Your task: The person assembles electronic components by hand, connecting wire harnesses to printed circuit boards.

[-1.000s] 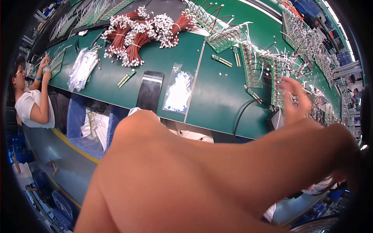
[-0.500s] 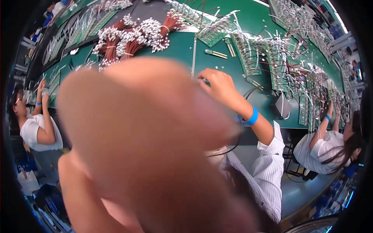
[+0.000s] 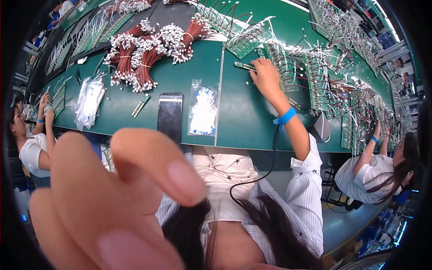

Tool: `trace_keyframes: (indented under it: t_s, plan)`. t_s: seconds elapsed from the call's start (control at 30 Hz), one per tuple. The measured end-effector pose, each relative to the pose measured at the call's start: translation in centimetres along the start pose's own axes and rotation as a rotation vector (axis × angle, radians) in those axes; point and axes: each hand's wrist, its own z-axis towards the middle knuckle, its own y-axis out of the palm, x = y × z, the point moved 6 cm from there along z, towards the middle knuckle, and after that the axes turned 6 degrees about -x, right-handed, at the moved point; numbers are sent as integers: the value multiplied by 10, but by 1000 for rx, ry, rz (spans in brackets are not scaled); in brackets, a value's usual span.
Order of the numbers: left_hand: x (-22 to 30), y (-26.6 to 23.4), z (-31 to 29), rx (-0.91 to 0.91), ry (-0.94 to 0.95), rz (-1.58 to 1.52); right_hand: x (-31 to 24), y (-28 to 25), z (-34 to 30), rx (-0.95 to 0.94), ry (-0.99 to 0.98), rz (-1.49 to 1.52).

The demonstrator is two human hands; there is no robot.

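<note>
My left hand (image 3: 121,198) is very close to the camera at the lower left, large and blurred. Its fingers are bent and apart, and nothing shows between them. Out over the green table, my right hand (image 3: 267,80) reaches to the end of a small circuit board strip (image 3: 243,65), with thumb and fingers apart around that end. Whether it grips the strip is not clear. A blue wrist strap (image 3: 286,116) with a black cord circles my right wrist. Just right of this hand are wired green circuit boards (image 3: 288,67).
Bundles of red wires with white connectors (image 3: 144,63) lie at the back left. Nearer are a black phone (image 3: 169,114), a bag of white connectors (image 3: 203,112), another bag (image 3: 90,103) and a loose board strip (image 3: 141,105). A black box (image 3: 319,128) stands right. People work at both sides.
My left hand has dropped toward the lower left, uncovering the phone, bags and board strip. My right hand has moved forward and right to the small board strip.
</note>
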Motion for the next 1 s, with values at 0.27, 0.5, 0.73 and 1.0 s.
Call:
trace_keyframes:
  t_s: [0.27, 0.5, 0.73, 1.0]
  plan:
    - [-83, -27, 0, 32, 12, 54, 10, 9, -5, -119, 191, 380]
    - [-246, 21, -82, 535, -817, -82, -42, -1, -36, -378, 537, 1859]
    - [-267, 29, -95, 560, -731, -96, -35, 0, -27, -365, 316, 1425]
    - [-294, 33, -121, 79, -1193, 353, -10, 40, 9, 15, -7, 188]
